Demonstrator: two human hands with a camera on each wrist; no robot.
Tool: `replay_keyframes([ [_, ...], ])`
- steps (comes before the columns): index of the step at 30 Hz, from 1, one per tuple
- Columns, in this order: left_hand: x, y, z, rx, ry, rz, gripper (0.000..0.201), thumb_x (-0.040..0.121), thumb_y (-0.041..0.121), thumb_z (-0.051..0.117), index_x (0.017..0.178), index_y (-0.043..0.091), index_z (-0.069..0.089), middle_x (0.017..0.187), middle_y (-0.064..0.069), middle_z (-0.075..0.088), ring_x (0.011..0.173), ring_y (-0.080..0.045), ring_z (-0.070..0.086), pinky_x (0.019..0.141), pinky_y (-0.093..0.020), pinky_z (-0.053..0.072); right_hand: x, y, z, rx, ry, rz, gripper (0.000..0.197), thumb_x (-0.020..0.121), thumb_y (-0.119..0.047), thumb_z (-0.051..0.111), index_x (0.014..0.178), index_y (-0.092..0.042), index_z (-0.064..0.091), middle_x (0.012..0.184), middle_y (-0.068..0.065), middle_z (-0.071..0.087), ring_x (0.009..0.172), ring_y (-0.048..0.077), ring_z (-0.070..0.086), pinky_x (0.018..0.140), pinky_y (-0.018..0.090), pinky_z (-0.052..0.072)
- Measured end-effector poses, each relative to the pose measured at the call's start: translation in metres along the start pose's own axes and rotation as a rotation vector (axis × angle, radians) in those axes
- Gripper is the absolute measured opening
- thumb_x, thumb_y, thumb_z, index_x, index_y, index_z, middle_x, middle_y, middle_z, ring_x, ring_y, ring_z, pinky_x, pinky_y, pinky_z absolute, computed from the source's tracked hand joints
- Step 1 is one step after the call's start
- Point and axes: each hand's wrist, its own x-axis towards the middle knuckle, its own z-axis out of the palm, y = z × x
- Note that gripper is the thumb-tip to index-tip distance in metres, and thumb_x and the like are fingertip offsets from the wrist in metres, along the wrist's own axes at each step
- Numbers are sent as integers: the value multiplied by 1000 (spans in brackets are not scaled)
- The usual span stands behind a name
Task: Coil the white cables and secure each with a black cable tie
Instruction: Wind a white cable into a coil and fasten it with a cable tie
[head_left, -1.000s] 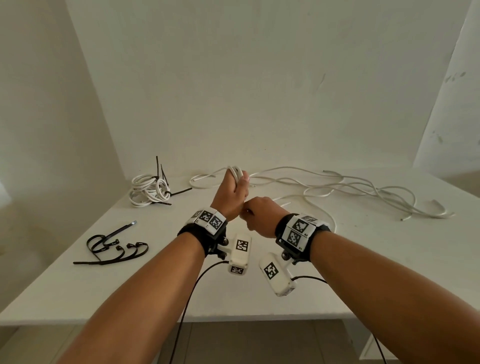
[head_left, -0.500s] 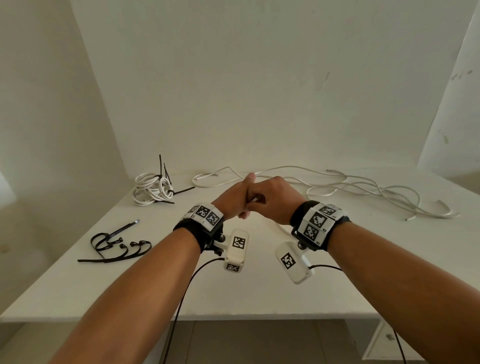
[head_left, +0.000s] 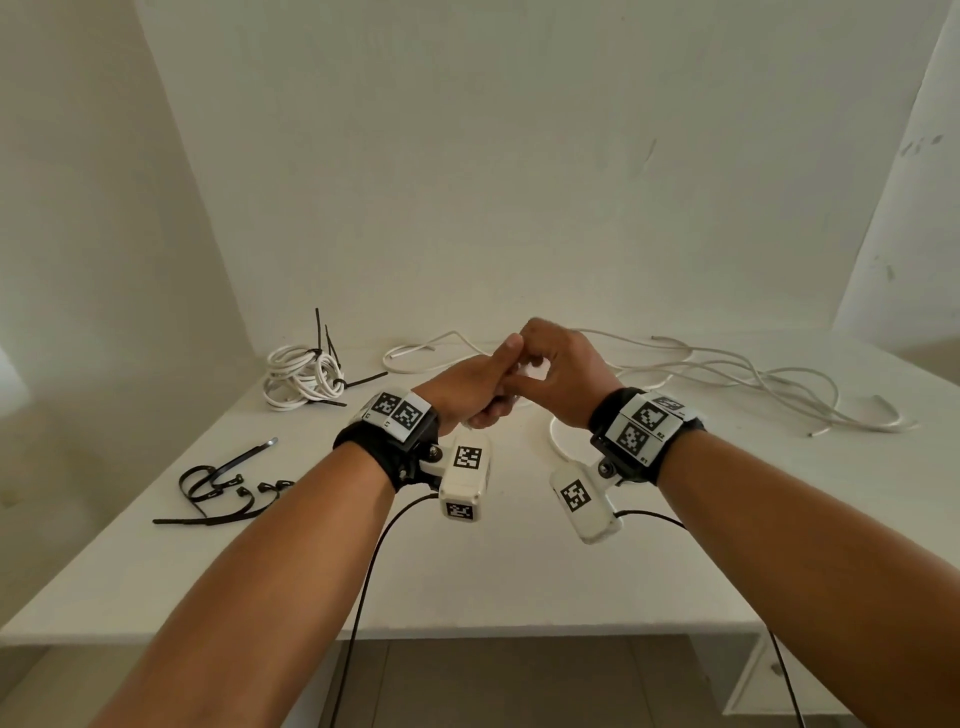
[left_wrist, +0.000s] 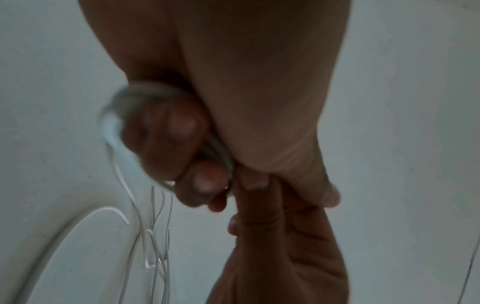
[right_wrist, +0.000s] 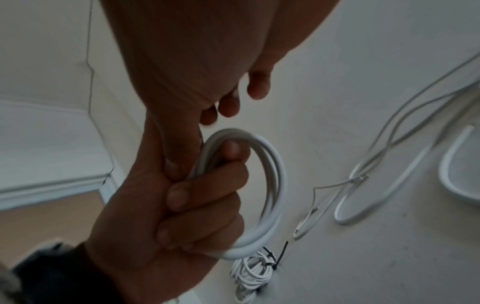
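Observation:
My left hand grips a small coil of white cable in its fist above the middle of the table; several loops stick out past the knuckles. My right hand meets it from the right. Its thumb lies against the loops inside the left fist, and thumb and forefinger seem to pinch the cable there. Its other fingers hang curled and free. The left wrist view shows the cable blurred around my fingers. The cable's loose length trails over the table's back right.
A finished white coil bound with black ties lies at the back left. Several spare black cable ties lie at the left of the white table. A loose loop of cable lies under my right wrist. Walls close the back and left.
My left hand has tipped forward and down with the coil. My right hand has swung from beside the left wrist up over the left fist.

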Motion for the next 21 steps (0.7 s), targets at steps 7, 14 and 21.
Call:
replay_keyframes([
  [7, 0, 10, 2, 29, -12, -79, 70, 94, 71, 12, 80, 10, 44, 50, 7, 32, 42, -8, 27, 41, -16, 30, -7, 7, 6, 8, -65, 36, 20, 89, -27, 68, 103, -16, 60, 98, -6, 61, 87, 7, 60, 71, 12, 47],
  [14, 14, 0, 0, 68, 186, -87, 92, 83, 85, 12, 81, 7, 61, 70, -15, 53, 50, -21, 47, 55, -31, 41, -4, 4, 19, 17, -27, 118, 9, 98, -23, 50, 99, -16, 45, 87, -2, 61, 75, 11, 60, 64, 17, 42],
  [21, 16, -6, -5, 156, 364, -67, 77, 100, 60, 11, 78, 2, 57, 52, -7, 48, 41, -17, 43, 48, -27, 35, 12, -9, 33, 374, -61, 462, 15, 95, -22, 42, 95, -17, 56, 72, 4, 60, 62, 20, 52, 62, 37, 46],
])
